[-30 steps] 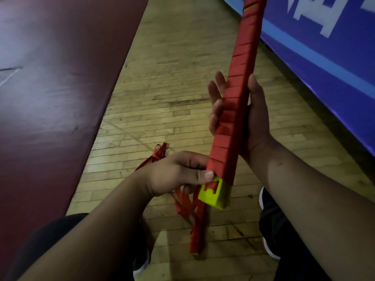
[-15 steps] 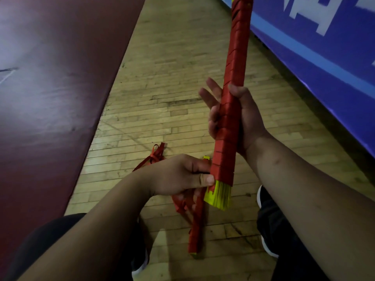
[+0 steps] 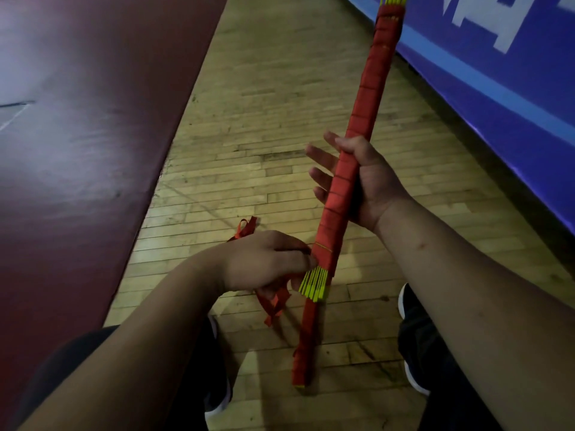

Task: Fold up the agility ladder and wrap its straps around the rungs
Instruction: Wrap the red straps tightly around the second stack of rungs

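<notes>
— The ladder bundle (image 3: 364, 104) has turned; its yellow ends (image 3: 312, 284) fan out.
— Right hand (image 3: 370, 181) grips it off the floor (image 3: 264, 119), left hand (image 3: 267, 259) pinches its bottom. Wrapping step: next, pull straps (image 3: 273, 301) tight around.

A pale wooden plank floor (image 3: 280, 119) runs away from the viewer. A dark maroon mat (image 3: 77, 119) lies flat on its left side. Loose red fabric straps (image 3: 245, 228) trail across the boards, and a long flat red band with a yellow tip (image 3: 303, 346) lies nearer. Two dark shoes with white soles (image 3: 407, 306) stand on the planks.
</notes>
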Tool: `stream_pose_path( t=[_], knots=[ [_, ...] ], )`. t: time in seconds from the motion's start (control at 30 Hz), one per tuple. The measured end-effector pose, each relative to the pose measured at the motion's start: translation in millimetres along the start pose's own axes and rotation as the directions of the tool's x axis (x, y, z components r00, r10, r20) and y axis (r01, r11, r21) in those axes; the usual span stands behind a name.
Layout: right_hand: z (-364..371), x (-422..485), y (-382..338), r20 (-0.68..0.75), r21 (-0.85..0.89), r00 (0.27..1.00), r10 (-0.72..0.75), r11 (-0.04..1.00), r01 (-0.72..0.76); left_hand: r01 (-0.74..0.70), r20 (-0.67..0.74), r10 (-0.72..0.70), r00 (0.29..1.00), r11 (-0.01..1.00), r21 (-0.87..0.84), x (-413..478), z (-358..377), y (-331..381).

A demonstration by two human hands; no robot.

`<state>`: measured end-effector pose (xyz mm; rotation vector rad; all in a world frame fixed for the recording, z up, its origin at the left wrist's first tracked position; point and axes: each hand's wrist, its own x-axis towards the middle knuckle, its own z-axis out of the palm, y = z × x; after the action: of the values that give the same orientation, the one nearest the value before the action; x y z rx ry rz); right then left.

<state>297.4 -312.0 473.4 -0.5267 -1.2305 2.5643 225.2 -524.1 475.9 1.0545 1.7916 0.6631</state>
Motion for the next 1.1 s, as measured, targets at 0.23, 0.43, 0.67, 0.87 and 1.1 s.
stream_pose_path(
  t=[0.23, 0.43, 0.67, 0.87, 1.1],
  knots=[
    [6, 1, 8, -0.065, -0.045, 0.998, -0.011, 0.999, 0.008, 0.016, -0.136, 0.043, 0.99, 0.914, 0.406, 12, 26, -3],
    [4, -2, 7, -0.001, 0.083, 1.0, -0.026, 0.996, 0.026, -0.08, -0.074, 0.096, 0.993, 0.978, 0.195, 10, 22, -8],
    [-6, -9, 5, 0.37, 0.365, 0.929, -0.02, 0.923, -0.126, -0.232, 0.137, 0.271, 0.953, 0.941, -0.245, 2, 21, 5],
    [-6, -9, 1, 0.34, 0.276, 0.941, 0.008, 0.955, -0.108, -0.235, 0.195, 0.282, 0.939, 0.944, -0.233, 7, 18, 1],
    [-5, -10, -2, 0.252, 0.116, 0.968, 0.012, 0.992, -0.042, -0.172, 0.158, 0.179, 0.971, 0.984, -0.055, 11, 17, -7]
  ],
)
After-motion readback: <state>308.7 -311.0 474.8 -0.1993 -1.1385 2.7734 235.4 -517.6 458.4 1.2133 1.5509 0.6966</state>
